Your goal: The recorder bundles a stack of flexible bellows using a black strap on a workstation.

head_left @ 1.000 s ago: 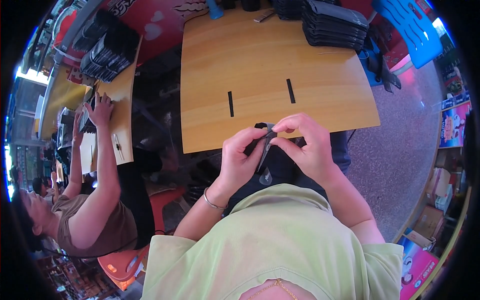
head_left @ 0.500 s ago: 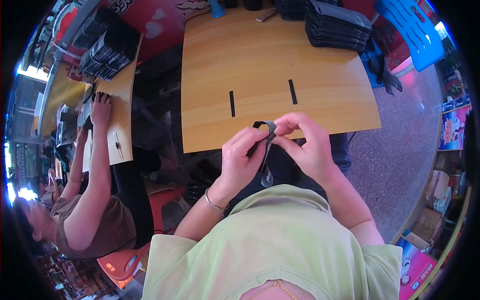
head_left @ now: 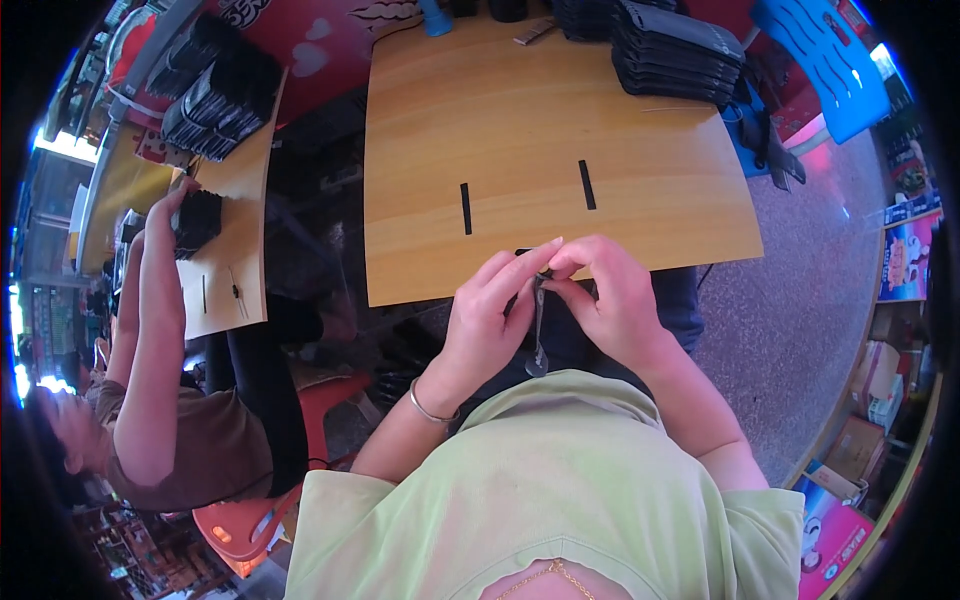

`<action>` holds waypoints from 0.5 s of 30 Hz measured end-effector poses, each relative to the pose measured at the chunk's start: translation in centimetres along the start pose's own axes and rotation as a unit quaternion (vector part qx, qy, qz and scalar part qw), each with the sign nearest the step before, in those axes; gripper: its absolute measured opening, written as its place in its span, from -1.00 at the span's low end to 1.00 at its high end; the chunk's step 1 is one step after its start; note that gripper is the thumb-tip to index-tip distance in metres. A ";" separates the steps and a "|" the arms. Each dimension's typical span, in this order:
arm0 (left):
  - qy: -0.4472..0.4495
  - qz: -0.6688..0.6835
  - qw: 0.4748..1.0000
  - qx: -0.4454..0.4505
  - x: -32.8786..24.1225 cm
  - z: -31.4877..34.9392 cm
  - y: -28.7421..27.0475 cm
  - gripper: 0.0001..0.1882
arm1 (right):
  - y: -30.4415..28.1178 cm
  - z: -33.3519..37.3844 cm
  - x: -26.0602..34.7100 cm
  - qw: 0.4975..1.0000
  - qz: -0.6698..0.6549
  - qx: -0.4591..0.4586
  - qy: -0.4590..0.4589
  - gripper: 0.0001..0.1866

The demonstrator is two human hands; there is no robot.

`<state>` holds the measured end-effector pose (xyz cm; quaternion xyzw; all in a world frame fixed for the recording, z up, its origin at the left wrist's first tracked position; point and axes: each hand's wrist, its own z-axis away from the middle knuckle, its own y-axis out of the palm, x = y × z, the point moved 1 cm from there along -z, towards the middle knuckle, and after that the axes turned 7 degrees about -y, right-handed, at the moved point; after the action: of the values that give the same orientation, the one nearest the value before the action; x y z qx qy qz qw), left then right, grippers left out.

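Note:
Both hands meet just in front of the wooden table's near edge. My left hand (head_left: pixel 488 312) pinches a dark grey strap (head_left: pixel 538 330) from the left, thumb and fingers pressed together. From the right, my right hand (head_left: pixel 612 300) grips the upper part of the same strap between thumb and forefinger. The strap's rounded end hangs down below the fingers, over my lap. Its top is mostly hidden by my fingertips. Beyond the hands, two narrow black strips (head_left: pixel 466 208) show on the table (head_left: pixel 520 130), spaced apart.
A stack of flat black items (head_left: pixel 675 60) stands at the table's far right, near a blue plastic chair (head_left: pixel 825 70). On the left, a co-worker (head_left: pixel 190 450) handles a black bundle (head_left: pixel 197 222) at another table (head_left: pixel 245 180). A blue object (head_left: pixel 435 20) stands at the back.
My fingers have drawn closer together at the strap's top, and the loop that stood up there is now mostly covered. The co-worker's hands have moved, now holding a black bundle.

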<state>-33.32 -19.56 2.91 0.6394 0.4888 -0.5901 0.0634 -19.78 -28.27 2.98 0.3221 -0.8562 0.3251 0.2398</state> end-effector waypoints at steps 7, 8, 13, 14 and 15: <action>0.012 0.007 1.000 -0.004 0.6 -0.5 -0.4 -0.80 | -0.7 -0.1 -0.1 0.998 -0.035 0.033 0.049 -0.67; 0.017 0.002 1.000 -0.008 0.8 -0.5 -0.4 -0.82 | -0.7 -0.2 0.0 0.998 -0.035 0.033 0.050 -0.67; 0.028 -0.046 0.997 -0.049 0.7 -0.4 0.2 -0.86 | -0.7 -0.3 -0.1 0.994 -0.024 0.060 0.087 -0.68; 0.027 -0.065 0.996 -0.063 0.5 -0.4 0.4 -0.87 | -0.6 -0.2 -0.1 0.994 -0.024 0.059 0.088 -0.68; 0.027 -0.065 0.996 -0.062 0.5 -0.4 0.6 -0.87 | -0.5 -0.2 -0.2 0.995 -0.018 0.051 0.080 -0.69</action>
<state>-32.69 -19.32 2.37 0.6169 0.5663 -0.5441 0.0517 -19.25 -28.35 3.26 0.3221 -0.8109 0.3885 0.2964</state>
